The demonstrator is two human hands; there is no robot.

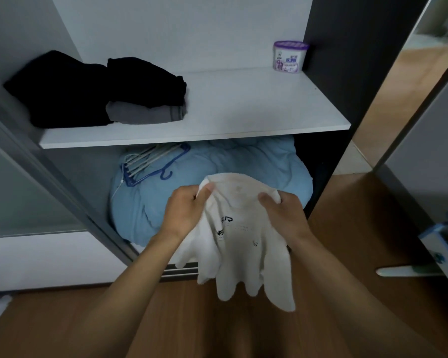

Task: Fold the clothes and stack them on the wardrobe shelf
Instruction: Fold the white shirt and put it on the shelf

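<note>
A white T-shirt (241,244) with small black prints hangs in front of the open wardrobe, held up by its shoulders. My left hand (186,210) grips its left shoulder and my right hand (282,213) grips its right shoulder, thumbs on top of the cloth. The hem hangs loose above the wooden floor. On the white wardrobe shelf (243,104) above lie folded clothes at the left: a black pile (55,91), and beside it a black garment (145,78) on top of a grey one (145,113).
A purple-lidded tub (290,56) stands at the shelf's back right. Below the shelf a blue duvet (217,166) fills the compartment, with several hangers (150,161) on it. The sliding door frame (62,177) runs at the left. A blue and white object (442,244) is at the right.
</note>
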